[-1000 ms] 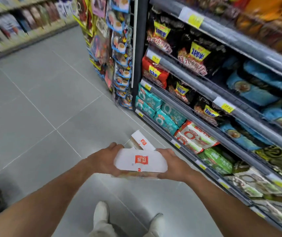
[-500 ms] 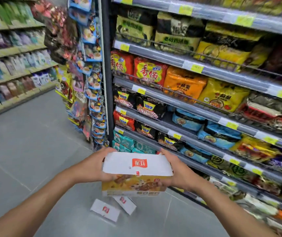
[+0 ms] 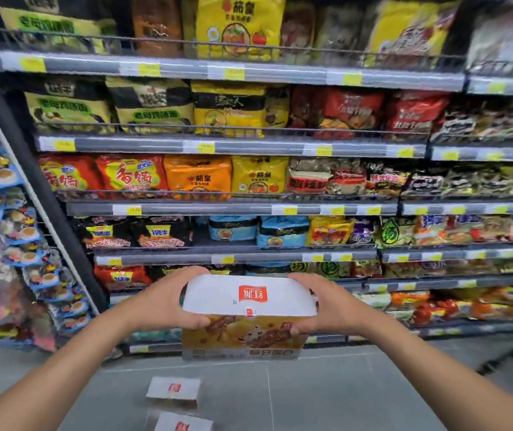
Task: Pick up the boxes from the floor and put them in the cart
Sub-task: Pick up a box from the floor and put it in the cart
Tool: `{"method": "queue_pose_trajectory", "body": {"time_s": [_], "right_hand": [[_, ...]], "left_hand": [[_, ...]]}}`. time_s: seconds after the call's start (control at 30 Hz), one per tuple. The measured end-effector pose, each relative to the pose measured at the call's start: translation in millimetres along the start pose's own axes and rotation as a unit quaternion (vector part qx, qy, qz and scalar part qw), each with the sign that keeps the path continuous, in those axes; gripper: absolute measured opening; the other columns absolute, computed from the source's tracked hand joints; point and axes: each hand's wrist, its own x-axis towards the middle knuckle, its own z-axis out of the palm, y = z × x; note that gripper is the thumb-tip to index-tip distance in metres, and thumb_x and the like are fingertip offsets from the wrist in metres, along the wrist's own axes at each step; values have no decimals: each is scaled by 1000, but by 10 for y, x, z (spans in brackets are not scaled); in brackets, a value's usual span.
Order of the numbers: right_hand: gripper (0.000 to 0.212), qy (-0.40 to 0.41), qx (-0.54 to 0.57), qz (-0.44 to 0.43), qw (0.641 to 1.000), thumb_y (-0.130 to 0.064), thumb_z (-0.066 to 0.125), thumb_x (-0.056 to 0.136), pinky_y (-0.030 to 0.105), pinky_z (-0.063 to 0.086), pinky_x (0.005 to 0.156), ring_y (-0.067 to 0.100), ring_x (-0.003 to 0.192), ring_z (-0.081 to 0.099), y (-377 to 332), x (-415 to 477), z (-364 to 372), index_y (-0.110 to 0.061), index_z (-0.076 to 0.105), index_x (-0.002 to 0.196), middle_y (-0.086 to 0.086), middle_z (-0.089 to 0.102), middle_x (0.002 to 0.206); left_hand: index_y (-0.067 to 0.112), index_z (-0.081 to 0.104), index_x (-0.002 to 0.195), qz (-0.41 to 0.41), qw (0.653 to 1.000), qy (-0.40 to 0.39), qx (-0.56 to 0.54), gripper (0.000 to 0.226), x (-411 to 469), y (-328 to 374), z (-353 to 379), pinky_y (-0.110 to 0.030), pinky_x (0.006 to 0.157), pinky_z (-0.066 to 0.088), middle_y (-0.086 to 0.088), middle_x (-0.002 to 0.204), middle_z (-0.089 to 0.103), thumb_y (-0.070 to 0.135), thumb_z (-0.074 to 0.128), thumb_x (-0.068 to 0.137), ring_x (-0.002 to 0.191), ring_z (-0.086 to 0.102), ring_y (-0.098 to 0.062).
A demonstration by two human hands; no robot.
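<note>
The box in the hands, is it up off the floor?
Yes, off the floor. The left hand and right hand grip the box by its ends, above two boxes on the floor.

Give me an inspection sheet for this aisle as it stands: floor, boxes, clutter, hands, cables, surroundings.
Surface: grey tiled floor, bare apart from the boxes.
Job's things: one held box, white top with red logo, lifted in front of the shelves; two floor boxes of the same kind lie near the bottom edge, one cut off by the frame. Cart: nothing seen.
Clutter: nothing seen besides the floor boxes.
Grippers: left hand and right hand clasp opposite ends of the held box.
Cables: dark lines at the floor's right edge; cannot tell if they are cables.
Surroundings: shelves of noodle packets ahead; hanging snack rack at left.
</note>
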Motion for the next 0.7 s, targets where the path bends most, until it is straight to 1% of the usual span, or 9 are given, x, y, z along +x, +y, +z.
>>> {"method": "queue_pose_trajectory", "body": {"time_s": [0.1, 0.17, 0.23, 0.3, 0.37, 0.43, 0.53, 0.63, 0.7], "right_hand": [[104, 32, -6, 47, 998, -56, 89, 71, 23, 33, 104, 4, 135, 35, 426, -374, -281, -37, 31, 156, -20, 36, 152], [107, 54, -1, 80, 995, -56, 89, 71, 25, 34, 107, 3, 137, 32, 713, -646, -472, -35, 29, 157, -19, 34, 157], [107, 71, 0, 106, 992, -54, 89, 71, 28, 36, 111, 6, 141, 33, 987, -931, -668, -35, 29, 158, -20, 33, 156], [107, 89, -3, 134, 987, -56, 89, 71, 28, 37, 109, 8, 141, 35, 1310, -1249, -869, -36, 30, 157, -21, 36, 153], [105, 110, 10, 167, 980, -55, 90, 70, 29, 39, 107, 8, 137, 38, 1699, -1622, -1091, -35, 33, 156, -20, 40, 149], [105, 126, 12, 190, 974, -54, 90, 71, 30, 38, 108, 9, 137, 38, 2030, -1942, -1265, -33, 33, 156, -18, 40, 150], [105, 151, 21, 227, 962, -55, 88, 72, 32, 36, 112, 11, 141, 34, 2547, -2537, -1556, -36, 30, 157, -16, 36, 157], [101, 176, 30, 266, 948, -55, 88, 72, 35, 39, 111, 11, 138, 38, 3062, -3153, -1806, -36, 33, 154, -14, 40, 150], [99, 197, 32, 282, 939, -51, 90, 72, 33, 38, 110, 9, 135, 39, 3312, -3467, -1924, -35, 35, 153, -16, 41, 147]], "left_hand": [[50, 40, 132, 35, 999, -31, -4, 72, 474, 455, 200, -17, 94, 45, 26, 131, 47, 51, 85, 76, 117, 46, 9], [50, 41, 127, 57, 997, -55, -5, 66, 786, 781, 376, -12, 90, 43, 27, 129, 46, 46, 85, 78, 113, 46, 12], [50, 39, 132, 79, 994, -73, -1, 74, 1102, 1094, 584, -18, 94, 44, 27, 133, 44, 58, 82, 72, 119, 46, 6], [51, 36, 137, 98, 991, -88, 1, 85, 1435, 1458, 831, -27, 102, 44, 31, 137, 41, 68, 78, 66, 126, 44, -2], [53, 32, 138, 124, 986, -107, 0, 89, 1798, 1892, 1147, -34, 109, 43, 31, 141, 36, 71, 77, 64, 131, 41, -5], [56, 29, 137, 142, 982, -123, 1, 88, 2066, 2303, 1408, -34, 113, 38, 31, 144, 32, 70, 78, 66, 134, 36, -3], [55, 32, 134, 181, 970, -161, 0, 78, 2480, 3012, 1886, -29, 102, 40, 34, 137, 34, 62, 80, 73, 130, 39, -4], [48, 34, 135, 222, 958, -184, 0, 72, 2801, 3799, 2383, -15, 87, 44, 28, 133, 40, 47, 83, 82, 119, 46, 0], [46, 34, 134, 237, 952, -197, -5, 70, 2961, 4187, 2656, -12, 79, 45, 29, 128, 39, 36, 83, 85, 113, 48, 2]]}}
